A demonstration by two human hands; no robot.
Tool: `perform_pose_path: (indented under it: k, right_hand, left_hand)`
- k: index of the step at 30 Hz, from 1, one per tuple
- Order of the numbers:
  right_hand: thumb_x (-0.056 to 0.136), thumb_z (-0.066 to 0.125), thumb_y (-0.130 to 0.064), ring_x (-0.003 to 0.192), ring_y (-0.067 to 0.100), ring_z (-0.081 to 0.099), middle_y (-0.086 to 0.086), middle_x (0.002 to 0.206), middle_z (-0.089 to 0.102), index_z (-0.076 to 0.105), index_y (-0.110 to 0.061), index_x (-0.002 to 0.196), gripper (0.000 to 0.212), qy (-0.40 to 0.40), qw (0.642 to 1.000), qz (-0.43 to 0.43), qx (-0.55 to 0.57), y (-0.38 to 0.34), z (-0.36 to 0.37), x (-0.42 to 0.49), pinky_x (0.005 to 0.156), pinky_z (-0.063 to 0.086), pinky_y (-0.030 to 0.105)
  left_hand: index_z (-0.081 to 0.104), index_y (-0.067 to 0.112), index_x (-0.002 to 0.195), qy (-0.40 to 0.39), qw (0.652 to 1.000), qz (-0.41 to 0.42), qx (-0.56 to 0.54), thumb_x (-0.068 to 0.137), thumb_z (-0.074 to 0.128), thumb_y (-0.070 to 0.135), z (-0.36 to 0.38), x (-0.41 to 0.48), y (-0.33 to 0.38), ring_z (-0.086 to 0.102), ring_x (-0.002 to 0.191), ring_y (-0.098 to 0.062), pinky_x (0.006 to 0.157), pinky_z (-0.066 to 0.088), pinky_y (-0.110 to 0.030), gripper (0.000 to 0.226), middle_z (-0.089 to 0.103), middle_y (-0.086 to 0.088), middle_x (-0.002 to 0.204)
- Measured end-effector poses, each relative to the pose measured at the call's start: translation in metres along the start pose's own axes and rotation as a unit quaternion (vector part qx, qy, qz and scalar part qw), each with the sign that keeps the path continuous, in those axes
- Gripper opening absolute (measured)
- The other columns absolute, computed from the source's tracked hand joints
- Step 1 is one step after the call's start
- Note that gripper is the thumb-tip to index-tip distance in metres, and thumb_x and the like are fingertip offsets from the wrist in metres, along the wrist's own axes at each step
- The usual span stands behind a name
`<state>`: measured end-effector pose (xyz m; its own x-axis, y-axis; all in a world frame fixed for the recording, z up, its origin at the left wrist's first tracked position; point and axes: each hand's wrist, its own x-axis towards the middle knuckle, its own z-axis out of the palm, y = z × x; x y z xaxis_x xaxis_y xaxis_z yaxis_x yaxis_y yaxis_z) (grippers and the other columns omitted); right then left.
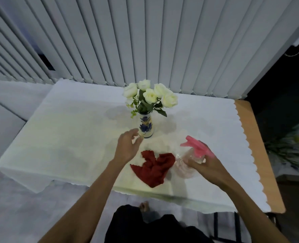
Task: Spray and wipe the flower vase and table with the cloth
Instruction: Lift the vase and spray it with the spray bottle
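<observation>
A small white vase with blue flower patterns stands upright near the middle of the table, which is covered with a white cloth, and it holds white roses. My left hand hovers just left of the vase's base, fingers apart, holding nothing. A crumpled red cloth lies on the table in front of the vase. My right hand grips a clear spray bottle with a pink trigger head, tilted, to the right of the cloth.
White vertical blinds hang behind the table. The bare wooden table edge shows on the right, past the scalloped tablecloth border. A patterned cushion sits further right. My dark-clothed legs and a foot are below the near edge.
</observation>
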<state>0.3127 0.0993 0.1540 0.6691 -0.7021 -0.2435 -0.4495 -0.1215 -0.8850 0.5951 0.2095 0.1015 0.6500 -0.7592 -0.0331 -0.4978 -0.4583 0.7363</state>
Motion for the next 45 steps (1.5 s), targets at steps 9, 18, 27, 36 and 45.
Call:
perform_pose_path:
  k: [9, 18, 27, 36, 45]
  right_hand:
    - [0.100, 0.068, -0.039, 0.120, -0.012, 0.065, -0.034, 0.136, 0.067, 0.057, -0.053, 0.143, 0.047, 0.042, 0.999, -0.011, 0.009, -0.030, 0.022, 0.020, 0.110, 0.050, 0.025]
    - [0.099, 0.070, -0.009, 0.110, -0.014, 0.066, -0.021, 0.127, 0.069, 0.071, -0.021, 0.136, 0.039, 0.223, 0.968, -0.099, -0.061, -0.014, 0.052, 0.032, 0.092, 0.047, 0.003]
    - [0.105, 0.062, -0.037, 0.079, 0.016, 0.078, -0.018, 0.114, 0.074, 0.067, -0.033, 0.140, 0.035, 0.156, 0.986, -0.057, -0.034, -0.052, 0.032, 0.035, 0.091, 0.062, 0.040]
    - [0.104, 0.055, -0.049, 0.061, 0.012, 0.078, -0.012, 0.100, 0.080, 0.059, -0.050, 0.143, 0.039, 0.036, 0.998, -0.038, -0.032, -0.124, -0.025, 0.030, 0.082, 0.059, 0.027]
    - [0.104, 0.053, -0.050, 0.054, 0.008, 0.075, -0.014, 0.091, 0.079, 0.064, -0.049, 0.137, 0.035, 0.022, 0.992, -0.088, -0.089, -0.153, -0.038, 0.027, 0.072, 0.057, 0.015]
  left_hand:
    - [0.055, 0.020, 0.144, -0.095, 0.980, -0.059, -0.168, 0.091, 0.070, 0.043, -0.014, 0.078, 0.014, 0.044, 0.139, -0.022, 0.110, 0.041, -0.041, 0.060, 0.050, 0.000, 0.152]
    - [0.071, 0.017, 0.123, -0.060, 0.974, -0.068, -0.208, 0.074, 0.087, 0.039, -0.011, 0.091, 0.024, 0.062, 0.116, -0.014, 0.106, 0.048, -0.039, 0.057, 0.071, 0.005, 0.125]
    - [0.074, 0.017, 0.110, -0.020, 0.977, -0.077, -0.196, 0.067, 0.085, 0.049, -0.015, 0.095, 0.068, 0.072, 0.097, -0.015, 0.087, 0.059, -0.035, 0.055, 0.077, 0.002, 0.106]
    - [0.078, 0.019, 0.095, 0.063, 0.956, -0.062, -0.280, 0.071, 0.088, 0.044, -0.059, 0.100, 0.142, 0.073, 0.080, -0.005, 0.073, 0.057, -0.021, 0.036, 0.080, 0.002, 0.091]
    - [0.081, 0.021, 0.096, 0.144, 0.943, -0.099, -0.283, 0.049, 0.092, 0.057, -0.075, 0.103, 0.157, 0.076, 0.092, -0.012, 0.090, 0.062, -0.039, 0.060, 0.081, 0.009, 0.093]
